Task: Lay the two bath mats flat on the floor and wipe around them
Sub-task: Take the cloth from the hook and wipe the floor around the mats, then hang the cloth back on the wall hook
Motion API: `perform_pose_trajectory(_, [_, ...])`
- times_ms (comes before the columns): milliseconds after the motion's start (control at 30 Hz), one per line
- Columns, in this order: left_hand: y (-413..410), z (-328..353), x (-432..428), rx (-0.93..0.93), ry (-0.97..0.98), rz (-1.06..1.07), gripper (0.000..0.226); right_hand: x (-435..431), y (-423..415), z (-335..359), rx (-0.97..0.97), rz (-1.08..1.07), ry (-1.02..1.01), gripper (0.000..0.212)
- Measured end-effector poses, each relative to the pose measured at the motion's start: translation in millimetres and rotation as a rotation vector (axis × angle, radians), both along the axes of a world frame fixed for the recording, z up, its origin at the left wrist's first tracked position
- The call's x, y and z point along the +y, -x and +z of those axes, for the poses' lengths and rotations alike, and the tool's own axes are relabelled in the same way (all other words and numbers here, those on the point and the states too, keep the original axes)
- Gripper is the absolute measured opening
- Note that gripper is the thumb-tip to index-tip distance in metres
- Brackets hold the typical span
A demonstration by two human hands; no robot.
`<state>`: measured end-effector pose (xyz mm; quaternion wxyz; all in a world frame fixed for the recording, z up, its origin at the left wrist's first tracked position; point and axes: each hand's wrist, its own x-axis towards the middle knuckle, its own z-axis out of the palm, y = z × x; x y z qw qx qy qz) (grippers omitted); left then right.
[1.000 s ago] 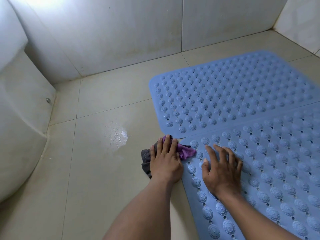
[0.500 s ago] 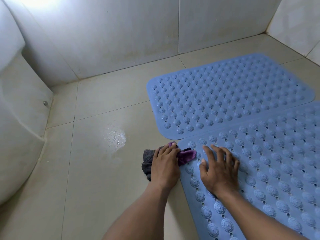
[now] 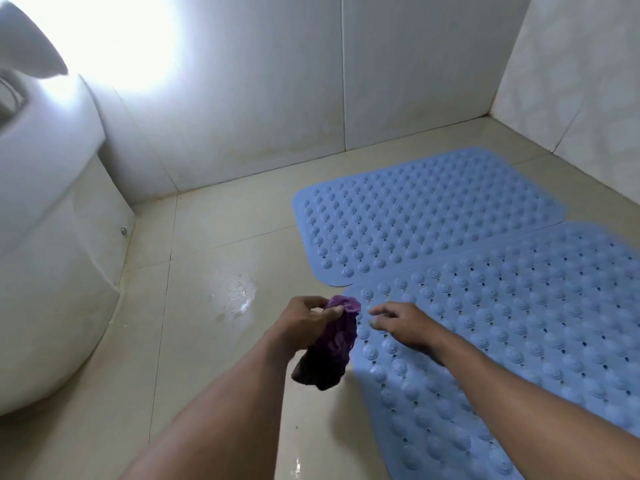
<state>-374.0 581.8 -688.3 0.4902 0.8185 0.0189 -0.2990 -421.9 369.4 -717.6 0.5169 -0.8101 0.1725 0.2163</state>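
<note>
Both bath mats, the far mat [image 3: 426,216] and the near mat [image 3: 519,327], are light blue with rows of raised round studs. The cloth [image 3: 334,341] is purple and dark grey. The floor tiles [image 3: 207,237] are beige, the wall tiles [image 3: 270,81] white.

Bathroom, white tiled walls [image 3: 270,98], beige floor tiles [image 3: 221,233], white toilet base [image 3: 45,271]; blue studded bath mats [image 3: 415,223], wet patch [image 3: 239,292]

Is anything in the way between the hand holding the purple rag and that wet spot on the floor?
No, nothing visible. The left hand grips the purple rag, hanging above the floor; the wet spot lies ahead and to its left, with only bare tile between. The far mat and near mat lie to the right.
</note>
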Motion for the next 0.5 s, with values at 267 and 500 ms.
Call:
perform_pose_trajectory(267, [-17, 126, -70, -0.227, 0.018, -0.067, 0.036, -28, 17, 116, -0.108, -0.045, -0.207, 0.042])
perform_pose_trajectory(500, [-16, 206, -115, -0.311, 0.022, -0.125, 0.03, -84, 28, 228, -0.353, -0.17, -0.102, 0.036])
